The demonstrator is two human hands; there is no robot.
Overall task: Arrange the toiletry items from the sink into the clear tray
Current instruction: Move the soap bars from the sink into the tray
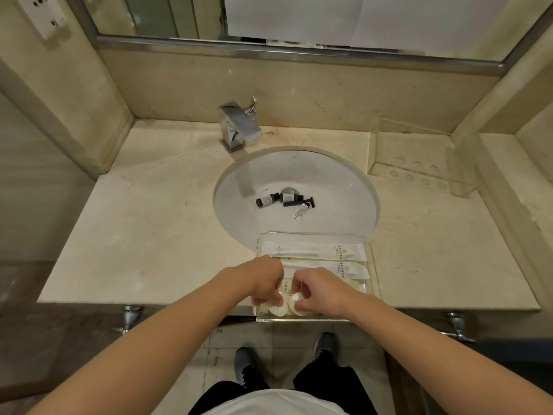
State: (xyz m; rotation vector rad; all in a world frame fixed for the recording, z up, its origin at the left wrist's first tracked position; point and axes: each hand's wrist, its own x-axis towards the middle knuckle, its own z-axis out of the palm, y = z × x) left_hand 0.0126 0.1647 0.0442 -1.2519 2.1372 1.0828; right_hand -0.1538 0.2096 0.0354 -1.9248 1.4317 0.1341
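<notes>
Your left hand (267,285) and right hand (318,290) each pinch a round soap (297,301), nudging them side by side into the tray (371,259) front corner, leaving room for the bottles (266,201) in the sink (344,187).

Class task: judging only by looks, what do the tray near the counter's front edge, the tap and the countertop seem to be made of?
Clear rectangular tray: probably acrylic or other hard plastic; see-through walls with thick glossy edges.
Square silver tap: likely chromed metal; mirror-like reflections.
Beige countertop: looks like polished marble or similar stone; faint veins and soft sheen, though it could be an imitation.
</notes>
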